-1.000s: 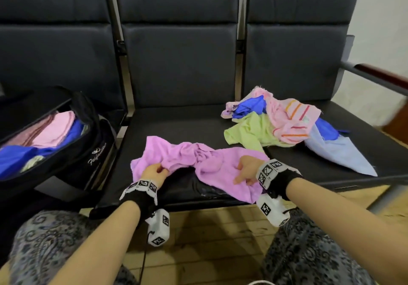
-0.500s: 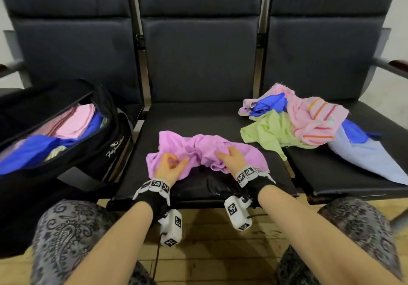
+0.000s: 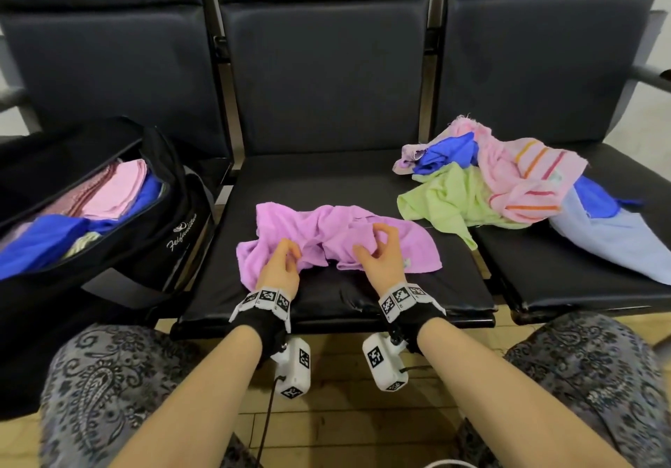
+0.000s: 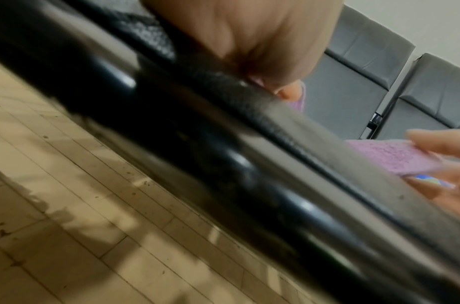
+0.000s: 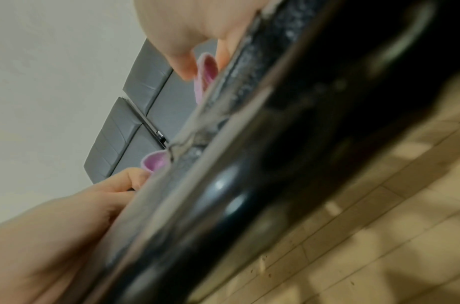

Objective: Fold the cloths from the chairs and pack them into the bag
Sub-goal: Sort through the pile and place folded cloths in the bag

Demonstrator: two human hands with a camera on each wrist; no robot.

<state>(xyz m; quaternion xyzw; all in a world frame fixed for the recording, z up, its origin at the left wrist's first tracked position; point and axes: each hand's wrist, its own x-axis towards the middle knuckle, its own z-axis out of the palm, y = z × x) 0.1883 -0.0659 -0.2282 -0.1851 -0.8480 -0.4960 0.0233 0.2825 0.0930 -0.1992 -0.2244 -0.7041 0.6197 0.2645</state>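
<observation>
A crumpled purple cloth (image 3: 337,235) lies on the middle seat (image 3: 326,184). My left hand (image 3: 290,254) grips its near-left edge with curled fingers. My right hand (image 3: 370,246) pinches a fold near the middle of the near edge between thumb and fingers. In the right wrist view the cloth (image 5: 206,67) sits between thumb and finger. The left wrist view shows a strip of it (image 4: 394,158) held in my right hand. An open black bag (image 3: 152,235) stands on the left seat with folded pink and blue cloths (image 3: 120,191) inside.
A loose pile of cloths (image 3: 508,184) in green, pink-striped, blue and pale blue covers the right seat. The seat's front edge (image 3: 337,315) runs just under my wrists, my knees below it. An armrest (image 3: 650,79) sticks out at the far right.
My right hand has slid left along the purple cloth, close to my left hand. The cloth has bunched toward the seat's middle. My right hand's fingers have lifted into a pinch.
</observation>
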